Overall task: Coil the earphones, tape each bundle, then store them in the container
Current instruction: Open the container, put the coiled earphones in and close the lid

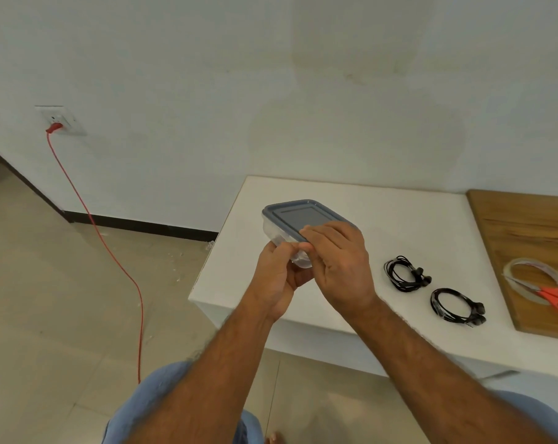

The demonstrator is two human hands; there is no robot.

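A clear plastic container (272, 230) with a grey-blue lid (298, 214) is held above the left part of the white table (399, 219). My left hand (276, 278) grips its near corner from below. My right hand (338, 261) lies over the lid's near edge, fingers pressed on the rim. Two coiled black earphone bundles lie on the table to the right: one (405, 273) nearer the container, the other (456, 306) closer to the front edge. Whether the container holds anything cannot be seen.
A wooden board (527, 225) at the table's right carries a roll of clear tape (535, 278) and orange-handled scissors (556, 298). A red cable (111, 248) runs from a wall socket (60, 120) down across the tiled floor on the left.
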